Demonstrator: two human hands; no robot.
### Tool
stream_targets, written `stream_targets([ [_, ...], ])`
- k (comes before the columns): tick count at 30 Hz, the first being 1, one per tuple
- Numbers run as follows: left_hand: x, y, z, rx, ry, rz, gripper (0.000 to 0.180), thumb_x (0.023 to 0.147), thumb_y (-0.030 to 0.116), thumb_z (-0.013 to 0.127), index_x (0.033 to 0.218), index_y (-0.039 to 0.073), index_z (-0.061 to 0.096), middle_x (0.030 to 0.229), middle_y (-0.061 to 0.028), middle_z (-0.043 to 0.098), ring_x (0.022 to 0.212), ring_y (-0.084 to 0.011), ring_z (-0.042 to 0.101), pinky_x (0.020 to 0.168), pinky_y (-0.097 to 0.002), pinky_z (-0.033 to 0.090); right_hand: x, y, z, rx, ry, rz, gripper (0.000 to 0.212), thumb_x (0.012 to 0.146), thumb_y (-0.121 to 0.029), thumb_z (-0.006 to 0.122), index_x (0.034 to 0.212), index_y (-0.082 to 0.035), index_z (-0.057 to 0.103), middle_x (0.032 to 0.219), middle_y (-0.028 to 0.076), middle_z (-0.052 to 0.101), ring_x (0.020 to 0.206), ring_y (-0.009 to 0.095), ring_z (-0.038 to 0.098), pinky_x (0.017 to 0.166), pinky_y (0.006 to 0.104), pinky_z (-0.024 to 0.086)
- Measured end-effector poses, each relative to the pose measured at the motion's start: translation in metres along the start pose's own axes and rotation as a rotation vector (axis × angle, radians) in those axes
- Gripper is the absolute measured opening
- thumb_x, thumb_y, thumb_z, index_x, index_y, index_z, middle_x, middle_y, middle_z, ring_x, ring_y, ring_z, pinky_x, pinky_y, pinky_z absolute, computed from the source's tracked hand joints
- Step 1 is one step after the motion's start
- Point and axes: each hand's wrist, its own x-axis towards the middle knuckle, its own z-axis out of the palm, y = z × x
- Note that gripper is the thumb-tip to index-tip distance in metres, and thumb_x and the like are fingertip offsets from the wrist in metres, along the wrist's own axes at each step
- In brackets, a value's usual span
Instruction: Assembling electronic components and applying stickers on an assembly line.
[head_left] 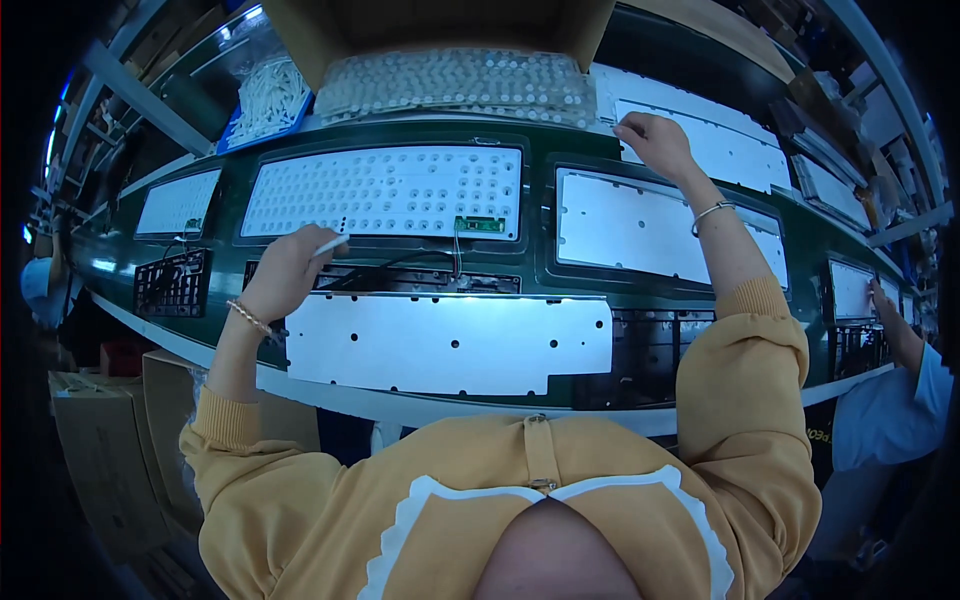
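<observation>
My left hand is closed round a slim white stick, whose tip points at the lower edge of a keyboard-shaped panel covered in rows of round domes. On that panel's lower right sits a small green circuit board with thin wires. My right hand is raised to the far right, fingers pinched, beside the right end of a pile of translucent dome sheets. Whatever it pinches is too small to make out. A flat white plate with holes lies closest to me.
A blue tray of loose white pieces stands far left, beside a cardboard box. More white plates lie far right; another plate rests in a tray. Black frames line the front edge. A co-worker's hand works at right.
</observation>
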Motion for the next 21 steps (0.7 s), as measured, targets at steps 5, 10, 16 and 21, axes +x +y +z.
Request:
stream_targets([
  [5, 0.062, -0.034, 0.0, -1.196, -0.213, -0.463, 0.007, 0.091, 0.013, 0.053, 0.095, 0.008, 0.056, 0.074, 0.0008, 0.054, 0.053, -0.0026, 0.041, 0.043, -0.0143, 0.026, 0.071, -0.065, 0.032, 0.256, 0.066, 0.099, 0.027, 0.092, -0.028, 0.052, 0.108, -0.011, 0.066, 0.099, 0.006, 0.067, 0.086, 0.02, 0.062, 0.078, 0.0296, 0.049],
  [10, 0.123, -0.065, 0.016, -1.477, -0.132, -0.497, 0.008, 0.092, 0.015, 0.052, 0.095, 0.008, 0.053, 0.077, 0.0006, 0.056, 0.053, -0.0023, 0.043, 0.043, -0.0125, 0.027, 0.14, -0.097, 0.051, 0.137, 0.015, 0.251, 0.026, 0.092, -0.025, 0.052, 0.11, -0.011, 0.065, 0.099, 0.006, 0.067, 0.089, 0.02, 0.063, 0.079, 0.0306, 0.049],
  [16, 0.166, -0.118, 0.055, -1.528, 0.002, -0.559, 0.011, 0.091, 0.02, 0.054, 0.092, 0.009, 0.053, 0.074, 0.0005, 0.053, 0.051, -0.0031, 0.038, 0.046, -0.0142, 0.028, 0.164, -0.145, 0.079, 0.08, 0.201, 0.337, 0.026, 0.091, -0.024, 0.053, 0.108, -0.009, 0.065, 0.095, 0.006, 0.067, 0.086, 0.02, 0.063, 0.076, 0.0308, 0.049],
  [21, 0.188, -0.132, 0.063, -1.534, 0.017, -0.82, 0.025, 0.091, 0.027, 0.055, 0.096, 0.003, 0.056, 0.072, -0.0008, 0.053, 0.045, -0.0027, 0.029, 0.041, -0.0161, 0.025, 0.157, -0.19, 0.063, 0.057, 0.228, 0.172, 0.025, 0.089, -0.023, 0.058, 0.106, -0.007, 0.065, 0.087, 0.005, 0.065, 0.078, 0.017, 0.061, 0.07, 0.0267, 0.047],
])
